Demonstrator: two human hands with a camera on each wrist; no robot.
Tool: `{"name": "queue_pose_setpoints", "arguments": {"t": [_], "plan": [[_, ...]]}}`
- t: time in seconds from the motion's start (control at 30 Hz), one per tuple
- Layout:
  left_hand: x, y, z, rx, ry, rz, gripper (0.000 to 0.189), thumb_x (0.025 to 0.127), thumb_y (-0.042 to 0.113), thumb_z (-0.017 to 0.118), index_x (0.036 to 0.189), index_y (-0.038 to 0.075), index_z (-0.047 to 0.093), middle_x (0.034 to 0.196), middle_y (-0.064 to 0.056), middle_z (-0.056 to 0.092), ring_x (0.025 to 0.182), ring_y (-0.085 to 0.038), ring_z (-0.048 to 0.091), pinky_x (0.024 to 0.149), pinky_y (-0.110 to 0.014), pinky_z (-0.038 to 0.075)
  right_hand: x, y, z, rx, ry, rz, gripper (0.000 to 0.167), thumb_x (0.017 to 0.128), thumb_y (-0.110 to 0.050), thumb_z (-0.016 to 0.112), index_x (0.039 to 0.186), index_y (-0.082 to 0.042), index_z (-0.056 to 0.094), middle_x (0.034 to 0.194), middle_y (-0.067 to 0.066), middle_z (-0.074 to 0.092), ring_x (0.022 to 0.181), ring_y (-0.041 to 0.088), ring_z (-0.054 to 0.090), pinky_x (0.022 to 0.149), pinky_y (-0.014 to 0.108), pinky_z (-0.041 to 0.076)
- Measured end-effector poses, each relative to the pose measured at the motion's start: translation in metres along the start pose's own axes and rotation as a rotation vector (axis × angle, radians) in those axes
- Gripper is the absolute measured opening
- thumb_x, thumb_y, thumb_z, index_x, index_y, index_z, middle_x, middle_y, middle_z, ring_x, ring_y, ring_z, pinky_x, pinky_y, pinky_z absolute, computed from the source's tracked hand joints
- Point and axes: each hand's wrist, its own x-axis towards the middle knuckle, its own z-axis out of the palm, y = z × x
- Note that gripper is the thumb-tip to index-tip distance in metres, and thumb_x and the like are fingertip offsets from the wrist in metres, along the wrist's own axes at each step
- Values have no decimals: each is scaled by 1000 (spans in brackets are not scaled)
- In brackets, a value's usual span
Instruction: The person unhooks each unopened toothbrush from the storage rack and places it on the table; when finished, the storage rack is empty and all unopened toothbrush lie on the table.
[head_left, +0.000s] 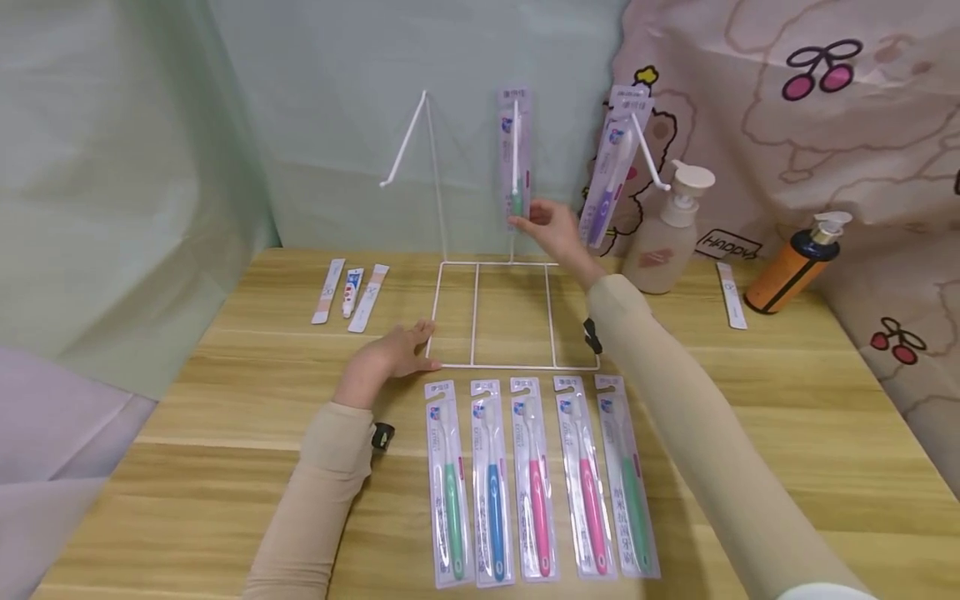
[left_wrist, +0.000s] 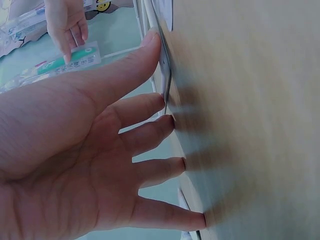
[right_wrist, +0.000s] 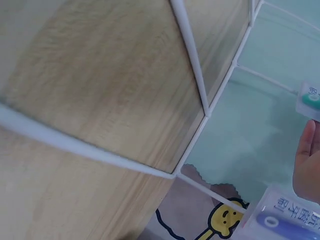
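A white wire rack (head_left: 474, 317) with three raised hooks stands on the table. On its middle hook hangs a packaged green toothbrush (head_left: 516, 150); my right hand (head_left: 555, 232) pinches the lower end of that pack, thumb in front. Packaged purple toothbrushes (head_left: 611, 179) hang on the right hook, while the left hook (head_left: 405, 137) bears nothing. My left hand (head_left: 386, 354) rests at the rack's front left corner with fingers spread, its fingertips down at the tabletop in the left wrist view. Several packaged toothbrushes, among them a blue one (head_left: 493, 483), lie in a row before the rack.
Behind the rack's right side stands a pale pump bottle (head_left: 660, 250), with an orange pump bottle (head_left: 791, 271) farther right. A narrow sachet (head_left: 731, 296) lies between them. At left lie a small toothpaste tube (head_left: 351, 293) and two narrow sachets (head_left: 369, 298). Cloth hangs behind the table.
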Motion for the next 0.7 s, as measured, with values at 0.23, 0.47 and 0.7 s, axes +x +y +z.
{"name": "queue_pose_setpoints", "arguments": {"t": [0.23,0.47,0.7], "plan": [[0,-1,-1,-5,0,7,77,93,37,55,149,8,13,155,-15,7,138,-47,4,110,-60,13,-15,2,3,-31,-85,-119,36,85,-33,68,107,-5,65,105,11,67,98,20,62,88,31,51],[0,-1,-2,-2,0,6,77,93,38,55,149,7,12,155,-16,6,138,-48,4,110,-60,13,-38,-7,3,-51,-128,-162,30,85,-29,69,102,-5,66,99,10,69,90,19,64,80,31,53],[0,-1,-1,-9,-6,6,77,93,38,54,150,8,12,155,-15,6,138,-47,4,109,-61,12,-66,-13,7,-11,-220,-164,35,85,-19,69,114,-1,62,105,14,68,90,22,65,79,32,55]]}}
